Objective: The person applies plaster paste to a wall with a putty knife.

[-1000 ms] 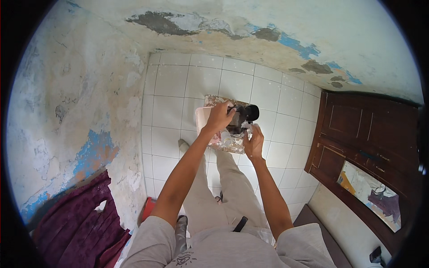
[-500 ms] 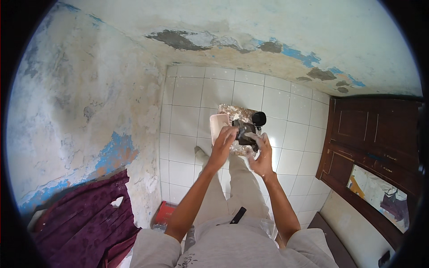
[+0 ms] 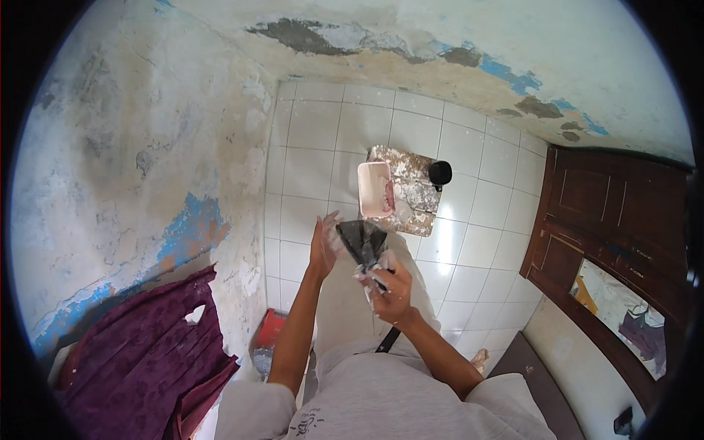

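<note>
My right hand (image 3: 390, 290) is closed around the narrow end of a dark, fan-shaped putty knife (image 3: 363, 240). Its wide blade points away from me and toward the left, slightly blurred. White residue coats the fingers of that hand. My left hand (image 3: 324, 246) is open beside the blade's left edge, fingers raised and whitened; whether they touch the blade I cannot tell. Just beyond the hands, a pale pink rectangular tub (image 3: 375, 192) rests on a low wooden stool (image 3: 418, 221) caked with white smears. A black cup (image 3: 440, 173) stands at the stool's right side.
White floor tiles (image 3: 308, 176) surround the stool. Walls with peeling plaster (image 3: 147, 132) rise at left and ahead. A purple cloth (image 3: 139, 352) hangs at lower left near a red container (image 3: 270, 328). Dark wooden cabinet (image 3: 587, 198) lines the right.
Both hands have come back toward my body from over the stool, bringing the putty knife. The left hand has moved away from the tool; the right now grips it. Tub and stool are uncovered.
</note>
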Demonstrator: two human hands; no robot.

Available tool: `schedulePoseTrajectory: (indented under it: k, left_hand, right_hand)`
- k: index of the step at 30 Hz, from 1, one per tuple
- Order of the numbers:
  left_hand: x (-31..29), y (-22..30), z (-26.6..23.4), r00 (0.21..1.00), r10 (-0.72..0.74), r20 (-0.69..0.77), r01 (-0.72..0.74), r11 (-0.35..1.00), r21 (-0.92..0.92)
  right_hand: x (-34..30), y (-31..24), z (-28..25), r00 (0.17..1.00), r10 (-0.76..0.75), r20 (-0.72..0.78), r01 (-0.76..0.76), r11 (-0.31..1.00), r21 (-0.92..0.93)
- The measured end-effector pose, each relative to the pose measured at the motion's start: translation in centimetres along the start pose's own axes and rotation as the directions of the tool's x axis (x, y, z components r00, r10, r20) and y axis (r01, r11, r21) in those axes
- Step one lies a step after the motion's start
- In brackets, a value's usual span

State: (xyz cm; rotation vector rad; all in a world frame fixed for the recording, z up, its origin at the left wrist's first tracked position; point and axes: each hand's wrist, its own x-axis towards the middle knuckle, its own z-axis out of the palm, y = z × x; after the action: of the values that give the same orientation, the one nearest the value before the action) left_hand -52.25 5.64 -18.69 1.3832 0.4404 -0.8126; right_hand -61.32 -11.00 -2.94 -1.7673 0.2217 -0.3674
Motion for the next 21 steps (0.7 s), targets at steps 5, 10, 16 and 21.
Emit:
schedulePoseTrajectory:
  k: [5, 10, 16, 21]
  left_hand:
    - [2.2, -7.3, -1.2, 0.738, -0.122, 0.663, 0.601, 0.566, -0.565]
    - [1.7, -11.0, -1.8, 0.867, -0.077, 0.492, 0.453, 0.533, -0.715]
    - [2.8, -11.0, -1.9, 0.879, -0.22, 0.423, 0.475, 0.487, -0.733]
    - [3.0, -12.0, -1.4, 0.872, -0.142, 0.469, 0.486, 0.368, -0.792]
  right_hand:
    - [1.1, 0.5, 3.0, 0.995, 0.099, 0.02, -0.1, 0.995, 0.026]
    - [1.1, 7.4, 4.3, 0.931, 0.358, -0.07, -0.361, 0.931, -0.046]
    - [3.2, 11.4, 5.4, 0.905, 0.425, -0.039, -0.426, 0.899, -0.103]
    - [3.6, 12.1, 6.3, 0.926, 0.374, -0.043, -0.373, 0.895, -0.245]
